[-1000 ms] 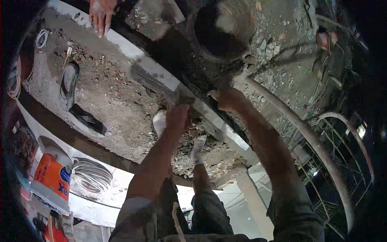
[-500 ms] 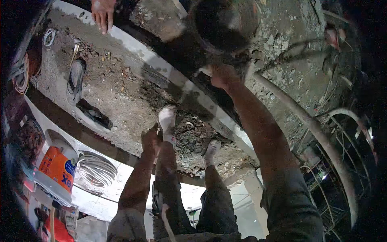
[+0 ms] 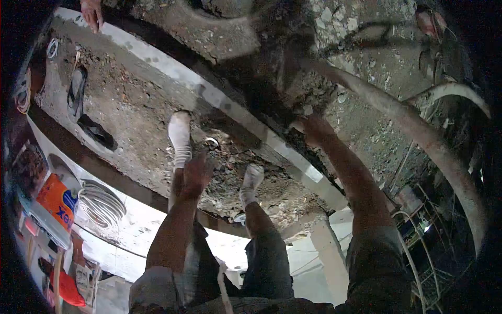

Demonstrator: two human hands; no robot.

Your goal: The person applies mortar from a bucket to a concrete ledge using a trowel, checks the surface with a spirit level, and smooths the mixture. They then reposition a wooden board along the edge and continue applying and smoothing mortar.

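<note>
My left hand [image 3: 198, 172] hangs low over the rubble between my two socked feet, fingers partly bent and dim. Just beyond its fingertips, a small white curved piece [image 3: 212, 142] lies on the dirt. Across the long pale beam [image 3: 230, 107], my right hand [image 3: 315, 129] is closed low over the dark trench [image 3: 261, 99]. Shadow hides what its fingers hold, if anything. My left foot in a white sock [image 3: 180, 131] and my right foot [image 3: 253, 177] stand on the near side of the beam.
Another person's hand [image 3: 92, 14] rests at the beam's far left end. Dark sandals [image 3: 77, 91] lie on the dirt. At left are a coiled white hose [image 3: 102, 206] and an orange-labelled bucket [image 3: 56, 201]. A thick curved pipe [image 3: 402, 118] arches along the right.
The view has shifted, and the round container at the top has mostly left it. My right hand has drawn back closer to me. My left hand has moved rightward from beside my foot.
</note>
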